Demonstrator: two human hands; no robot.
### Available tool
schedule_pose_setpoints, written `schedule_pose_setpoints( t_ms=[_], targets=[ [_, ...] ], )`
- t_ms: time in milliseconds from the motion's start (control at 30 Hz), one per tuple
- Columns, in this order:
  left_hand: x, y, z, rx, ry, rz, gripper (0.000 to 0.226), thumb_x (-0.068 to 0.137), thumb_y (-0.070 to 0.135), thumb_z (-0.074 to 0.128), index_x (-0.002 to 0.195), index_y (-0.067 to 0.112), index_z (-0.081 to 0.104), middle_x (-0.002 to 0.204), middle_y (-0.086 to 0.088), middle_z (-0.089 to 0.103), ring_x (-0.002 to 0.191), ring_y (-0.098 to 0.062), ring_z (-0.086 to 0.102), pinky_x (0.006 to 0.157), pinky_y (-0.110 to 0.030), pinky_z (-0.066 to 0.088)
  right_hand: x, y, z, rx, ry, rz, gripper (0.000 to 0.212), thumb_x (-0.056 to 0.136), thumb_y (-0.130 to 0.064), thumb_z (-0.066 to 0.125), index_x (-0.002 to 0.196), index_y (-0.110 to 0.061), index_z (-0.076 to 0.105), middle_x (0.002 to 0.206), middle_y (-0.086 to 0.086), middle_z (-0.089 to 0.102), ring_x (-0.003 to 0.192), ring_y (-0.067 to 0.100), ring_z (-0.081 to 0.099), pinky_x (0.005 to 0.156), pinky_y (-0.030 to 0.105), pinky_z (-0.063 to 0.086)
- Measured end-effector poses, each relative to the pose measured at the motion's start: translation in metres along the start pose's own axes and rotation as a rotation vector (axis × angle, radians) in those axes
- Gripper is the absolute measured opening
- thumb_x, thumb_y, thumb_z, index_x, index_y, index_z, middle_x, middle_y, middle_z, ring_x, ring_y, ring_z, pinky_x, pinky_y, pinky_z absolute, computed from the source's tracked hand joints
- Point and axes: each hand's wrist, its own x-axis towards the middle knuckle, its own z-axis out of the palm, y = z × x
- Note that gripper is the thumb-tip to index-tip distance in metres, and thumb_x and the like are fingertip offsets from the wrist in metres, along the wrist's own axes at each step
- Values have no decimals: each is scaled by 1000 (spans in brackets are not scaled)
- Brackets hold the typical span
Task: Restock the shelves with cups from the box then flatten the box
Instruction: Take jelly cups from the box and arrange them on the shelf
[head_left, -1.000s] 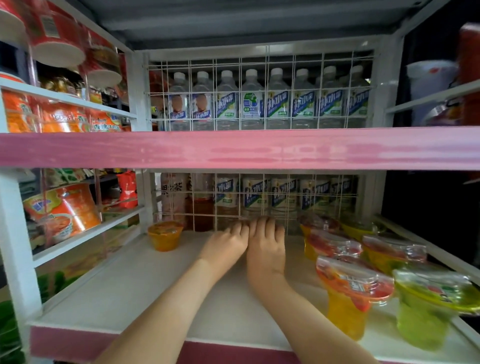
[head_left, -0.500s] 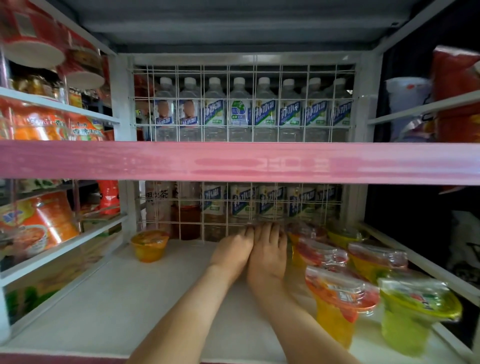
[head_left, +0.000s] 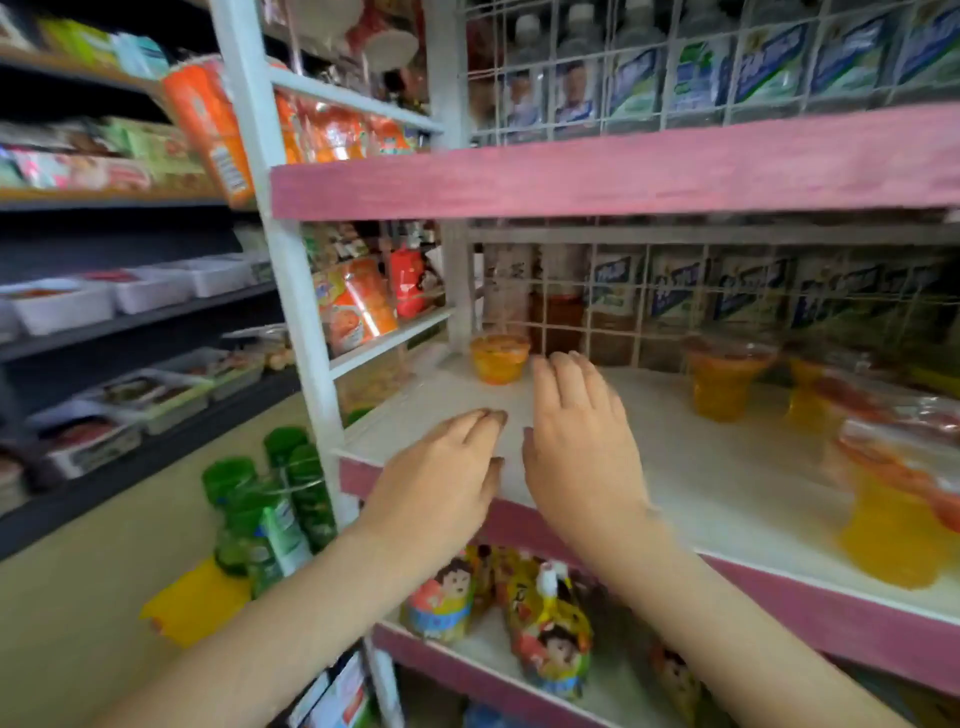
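At the far left, dark shelves carry white trays (head_left: 62, 306) of packed food. A bundle of green bottles (head_left: 270, 509) stands on the floor beside the white post (head_left: 291, 291) of the rack. Just right of the post, orange noodle cups (head_left: 358, 306) lie tilted on a narrow side shelf.

The left hand (head_left: 441, 483) hovers over the front left corner of the shelf (head_left: 701, 467), fingers loosely bent and holding nothing. A small orange cup (head_left: 500, 357) stands upright at the back left corner of the shelf, against the wire grid (head_left: 639, 312). On the shelf below, snack pouches (head_left: 550, 634) with cartoon figures stand in a row.

The right hand (head_left: 582, 447) lies palm-down just beside the left, a narrow gap between them, fingers spread and relaxed, empty, its fingertips near the small orange cup. Whether either hand touches the shelf board I cannot tell.

Behind the grid stand drink bottles (head_left: 675, 291). At the right, orange jelly cups (head_left: 727, 382) with sealed film lids stand from the back of the shelf to the front, the nearest one (head_left: 898, 519) blurred at the edge of view.
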Motion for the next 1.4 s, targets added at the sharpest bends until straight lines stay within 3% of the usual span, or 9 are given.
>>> schedule_pose_setpoints(
  t_ms=[100,267,400,533,633,900,1033,1167,1400],
  targets=[
    [-89,-33,-25,103,10,-95,47,82,33,64,124,14,58,115,3,65,99,-11,62,73,-21,49,-46,-63,11,210,1,-212,67,58,-5,76,120,6,56,114,22,60,108,39,57,92,44,50],
    [-249,-60,-53,215,-243,-423,48,79,44,41,114,21,65,103,7,68,83,-8,66,59,-19,48,-129,-160,38,499,-149,-573,57,66,-9,72,119,2,58,114,17,61,109,33,57,100,35,35],
    [-352,-67,-68,223,-414,-622,47,83,43,41,119,20,61,113,6,65,97,-12,66,71,-20,52,-184,-223,53,613,-322,-851,58,69,-10,73,124,-1,57,120,15,60,116,30,53,103,36,39],
    [-434,-60,-74,139,-613,-878,55,95,46,42,146,30,27,149,12,31,135,-6,31,106,-18,28,-231,-276,54,708,-476,-1062,62,73,-9,68,132,-8,50,128,9,57,123,24,50,103,31,36],
    [-470,-57,-69,31,-729,-939,56,93,39,48,145,30,28,148,9,32,133,-7,33,106,-19,28,-252,-298,56,685,-660,-1241,65,88,-8,50,147,-10,25,147,8,36,138,22,30,111,30,23],
    [-491,-68,-42,-89,-772,-864,47,94,47,44,139,33,37,138,9,45,122,-8,45,98,-25,42,-279,-293,97,468,-1172,-1282,60,92,-41,53,142,-19,28,143,2,35,127,21,37,96,34,37],
    [-494,-86,-37,-30,-750,-857,41,98,38,42,138,28,41,138,6,47,121,-12,48,95,-29,44,-284,-293,99,463,-1175,-1311,54,95,-39,49,141,-16,31,147,6,32,131,23,34,99,36,38],
    [-500,-107,-25,-10,-948,-811,40,97,36,45,135,29,43,137,4,49,120,-14,51,94,-34,48,-281,-306,97,436,-1181,-1330,50,96,-35,49,139,-14,34,143,7,37,130,24,36,102,36,37],
    [-506,-109,-20,142,-981,-469,38,98,21,42,135,13,41,130,-8,53,114,-22,54,85,-38,52,-279,-322,95,435,-1246,-1316,51,96,-34,48,141,-16,32,140,5,38,126,24,39,97,38,40]
  ],
)
